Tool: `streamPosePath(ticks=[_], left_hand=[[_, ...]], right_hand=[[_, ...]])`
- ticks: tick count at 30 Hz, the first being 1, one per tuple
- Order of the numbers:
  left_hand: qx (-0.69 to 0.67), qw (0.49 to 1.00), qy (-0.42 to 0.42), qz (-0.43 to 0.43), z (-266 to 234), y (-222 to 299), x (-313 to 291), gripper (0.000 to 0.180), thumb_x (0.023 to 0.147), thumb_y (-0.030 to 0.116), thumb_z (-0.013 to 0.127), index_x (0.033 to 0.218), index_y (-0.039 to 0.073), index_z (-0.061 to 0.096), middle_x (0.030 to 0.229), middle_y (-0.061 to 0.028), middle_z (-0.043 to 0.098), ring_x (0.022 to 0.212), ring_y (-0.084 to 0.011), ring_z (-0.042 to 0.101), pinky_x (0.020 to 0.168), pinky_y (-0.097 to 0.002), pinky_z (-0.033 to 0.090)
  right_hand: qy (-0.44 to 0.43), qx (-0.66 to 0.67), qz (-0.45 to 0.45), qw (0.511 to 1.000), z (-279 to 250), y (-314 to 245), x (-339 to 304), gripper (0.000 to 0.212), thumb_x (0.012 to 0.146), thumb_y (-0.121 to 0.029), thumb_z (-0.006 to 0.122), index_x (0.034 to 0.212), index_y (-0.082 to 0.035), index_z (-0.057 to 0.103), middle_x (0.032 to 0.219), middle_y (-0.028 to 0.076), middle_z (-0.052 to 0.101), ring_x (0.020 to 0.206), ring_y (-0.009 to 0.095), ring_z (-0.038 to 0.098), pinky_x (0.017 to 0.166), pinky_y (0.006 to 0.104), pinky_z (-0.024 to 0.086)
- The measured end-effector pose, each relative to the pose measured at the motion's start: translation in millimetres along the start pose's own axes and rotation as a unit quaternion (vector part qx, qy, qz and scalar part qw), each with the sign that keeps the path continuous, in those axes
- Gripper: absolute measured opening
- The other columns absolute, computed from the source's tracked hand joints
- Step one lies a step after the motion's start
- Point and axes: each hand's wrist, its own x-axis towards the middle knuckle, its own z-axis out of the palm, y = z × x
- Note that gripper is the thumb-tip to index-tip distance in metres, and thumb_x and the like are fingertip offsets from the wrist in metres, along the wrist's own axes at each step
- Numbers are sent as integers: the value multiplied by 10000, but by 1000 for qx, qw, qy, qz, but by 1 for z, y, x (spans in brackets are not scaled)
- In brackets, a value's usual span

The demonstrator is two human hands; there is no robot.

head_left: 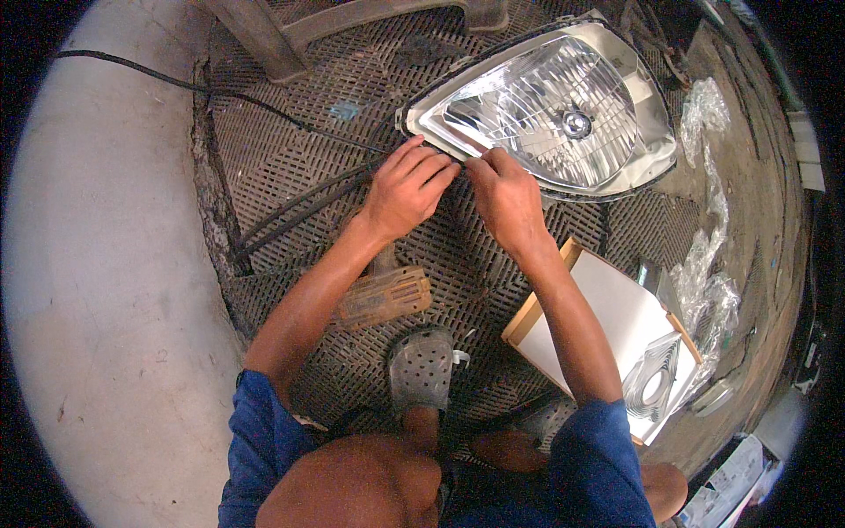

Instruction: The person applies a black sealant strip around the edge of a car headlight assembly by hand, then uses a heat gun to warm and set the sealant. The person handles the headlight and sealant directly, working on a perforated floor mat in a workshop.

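Observation:
A car headlight (563,114) with a clear ribbed reflector and a black-edged pale rim lies at the upper right on the woven mat. Both of my hands are at its near left edge, close together. My left hand (407,187) has its fingers bent and pressed together at the rim near the pointed corner. Beside it, my right hand (509,198) pinches at the same edge, thumb against fingers. A short dark strip shows between the fingertips; what each hand grips is mostly hidden. A thin black cord (251,101) runs from the left toward my left hand.
An open cardboard box (594,304) with a white lining holds a coiled pale strip (653,383). Clear plastic wrap (704,282) lies beyond it. A brown slotted piece (387,295) sits below my left hand, near my grey clog (421,370). A chair leg (255,40) stands at the top.

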Motion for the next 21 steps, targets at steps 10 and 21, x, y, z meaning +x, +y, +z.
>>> streamPosePath(ticks=[10,21], left_hand=[[12,999,43,3,9,-10,1,282,770,59,659,1043,90,723,1009,-48,665,991,-251,648,988,-439,536],[-5,998,58,-9,15,-14,-2,266,729,30,695,983,98,737,1010,-33,690,1023,-288,659,949,-426,554]], right_hand=[[77,-11,119,990,-7,-23,-21,147,846,-186,758,941,-75,744,854,87,632,740,288,657,641,396,529],[119,-23,247,961,22,-61,-24,324,887,-252,719,1132,-43,682,983,135,616,785,336,666,657,436,540]])
